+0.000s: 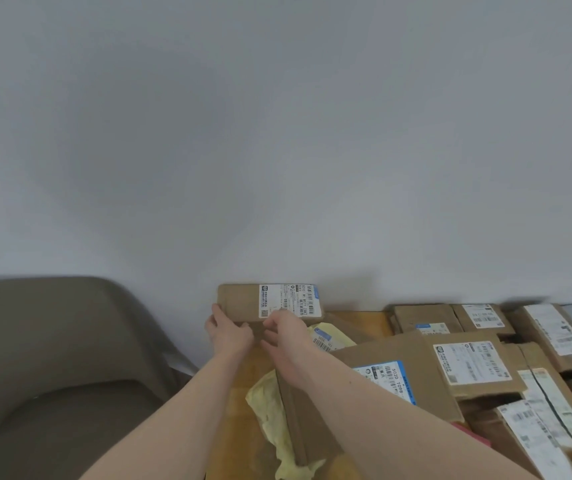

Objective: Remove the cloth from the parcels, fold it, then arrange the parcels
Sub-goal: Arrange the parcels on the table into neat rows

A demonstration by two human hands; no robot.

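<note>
A flat brown cardboard parcel [239,301] with a white shipping label stands against the wall at the table's far left. My left hand [227,332] grips its lower left edge. My right hand [286,336] touches its lower edge below the label, fingers bent. A pale yellow cloth or bag [267,405] lies crumpled on the table under my right forearm, partly hidden by a long brown parcel [293,420]. A large box [412,358] with a blue-edged label lies to the right.
Several more labelled cardboard parcels [478,320] crowd the wooden table [357,322] to the right, some stacked. A brown chair [59,341] stands left of the table. A plain grey wall [277,133] is directly behind.
</note>
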